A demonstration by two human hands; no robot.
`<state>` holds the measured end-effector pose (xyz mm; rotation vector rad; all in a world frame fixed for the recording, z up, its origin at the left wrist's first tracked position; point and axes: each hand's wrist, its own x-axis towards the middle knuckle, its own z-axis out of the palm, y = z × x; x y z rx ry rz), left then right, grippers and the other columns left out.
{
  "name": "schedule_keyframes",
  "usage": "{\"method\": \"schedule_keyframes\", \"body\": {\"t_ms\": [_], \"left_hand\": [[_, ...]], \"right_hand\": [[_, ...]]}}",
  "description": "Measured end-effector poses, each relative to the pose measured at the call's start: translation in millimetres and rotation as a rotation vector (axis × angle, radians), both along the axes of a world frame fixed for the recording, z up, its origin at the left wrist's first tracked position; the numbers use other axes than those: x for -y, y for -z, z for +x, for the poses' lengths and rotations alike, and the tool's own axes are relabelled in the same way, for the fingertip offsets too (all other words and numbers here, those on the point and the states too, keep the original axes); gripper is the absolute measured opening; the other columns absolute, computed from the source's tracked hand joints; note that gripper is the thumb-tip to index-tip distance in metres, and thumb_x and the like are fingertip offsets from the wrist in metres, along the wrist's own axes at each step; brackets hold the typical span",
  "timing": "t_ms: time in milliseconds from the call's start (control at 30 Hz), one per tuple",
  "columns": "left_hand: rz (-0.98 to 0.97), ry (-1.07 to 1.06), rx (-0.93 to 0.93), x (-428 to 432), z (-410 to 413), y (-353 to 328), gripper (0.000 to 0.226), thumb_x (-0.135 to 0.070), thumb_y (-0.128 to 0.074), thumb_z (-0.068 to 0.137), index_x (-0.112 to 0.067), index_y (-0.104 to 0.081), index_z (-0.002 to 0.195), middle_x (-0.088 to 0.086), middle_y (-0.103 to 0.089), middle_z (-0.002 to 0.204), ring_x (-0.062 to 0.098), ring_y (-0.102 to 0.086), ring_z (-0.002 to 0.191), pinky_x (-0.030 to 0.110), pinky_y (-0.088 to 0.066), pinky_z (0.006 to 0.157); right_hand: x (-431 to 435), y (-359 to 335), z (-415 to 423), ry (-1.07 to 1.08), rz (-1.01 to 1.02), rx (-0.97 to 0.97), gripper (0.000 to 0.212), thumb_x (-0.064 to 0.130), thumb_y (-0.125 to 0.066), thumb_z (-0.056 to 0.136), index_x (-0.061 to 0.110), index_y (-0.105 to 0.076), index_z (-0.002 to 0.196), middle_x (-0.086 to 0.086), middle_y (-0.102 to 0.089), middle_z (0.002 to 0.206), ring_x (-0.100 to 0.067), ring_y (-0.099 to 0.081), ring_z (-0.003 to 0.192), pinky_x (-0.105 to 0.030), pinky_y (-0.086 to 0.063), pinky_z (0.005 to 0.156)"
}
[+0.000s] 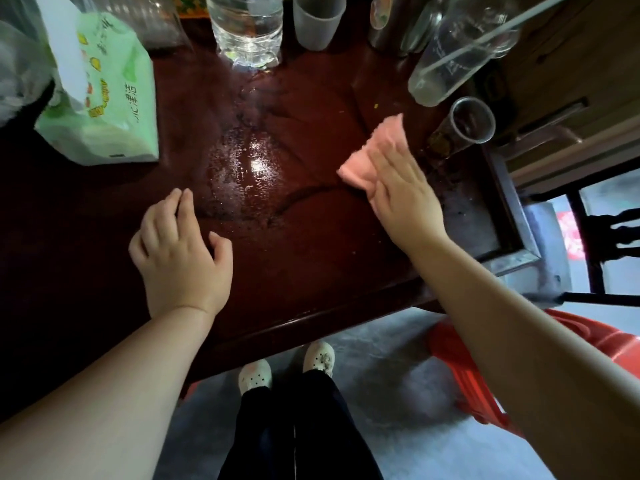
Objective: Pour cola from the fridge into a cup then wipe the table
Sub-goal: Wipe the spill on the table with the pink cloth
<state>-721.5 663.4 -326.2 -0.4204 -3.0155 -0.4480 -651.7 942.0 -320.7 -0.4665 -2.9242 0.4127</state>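
On the wet table (311, 271), the right hand (403, 199) presses flat atop the pink cloth (377, 147); left hand (180, 247) rests empty, relaxed.

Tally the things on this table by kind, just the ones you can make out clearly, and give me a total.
Cups: 2, a frosted cup and a clear cup
Tall clear tumbler with straw: 1
Water bottle: 1
Tissue pack: 1
Pink cloth: 1
Total: 6
The metal containers at the back are too cropped to count.
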Motion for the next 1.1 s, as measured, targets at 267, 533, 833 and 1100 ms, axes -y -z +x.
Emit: {"method": "schedule_keyframes", "body": {"t_ms": [267,533,833,1100], "left_hand": [[-0.005,0.002,0.003,0.7,-0.4,-0.3,0.059,-0.024,-0.044,0.082,-0.005,-0.041,0.138,0.010,-0.041,0.142,0.030,-0.033,0.130,0.051,-0.027,0.101],[-0.014,0.003,0.028,0.1,-1.1,-1.8,0.060,-0.024,-0.043,0.082,-0.004,-0.040,0.138,0.010,-0.040,0.143,0.028,-0.031,0.130,0.051,-0.026,0.101],[-0.038,-0.015,0.050,-1.0,-1.2,-3.7,0.063,-0.026,-0.041,0.081,-0.006,-0.038,0.140,0.009,-0.039,0.144,0.027,-0.031,0.132,0.050,-0.026,0.103],[-0.089,-0.004,0.069,0.2,-1.8,-2.1,0.062,-0.030,-0.036,0.084,-0.007,-0.036,0.142,0.006,-0.037,0.146,0.024,-0.030,0.133,0.046,-0.025,0.105]], "right_hand": [[9.8,6.6,9.6,0.186,-0.015,0.047,0.053,0.026,-0.027,0.097,0.012,-0.030,0.148,-0.003,-0.026,0.156,-0.019,-0.016,0.146,-0.028,-0.020,0.116],[19.8,5.7,16.7,0.200,0.103,0.153,0.055,0.025,-0.031,0.098,-0.004,-0.027,0.145,-0.021,-0.024,0.154,-0.033,-0.014,0.145,-0.042,-0.019,0.119],[0.6,12.2,-100.8,0.398,0.091,0.193,0.057,0.016,-0.030,0.098,0.006,-0.010,0.150,-0.011,-0.011,0.159,-0.028,-0.002,0.147,-0.038,-0.014,0.119],[51.7,8.2,-142.7,0.042,0.091,0.131,0.060,0.021,-0.032,0.092,0.002,-0.021,0.147,-0.017,-0.021,0.155,-0.032,-0.013,0.145,-0.041,-0.010,0.119]]}}
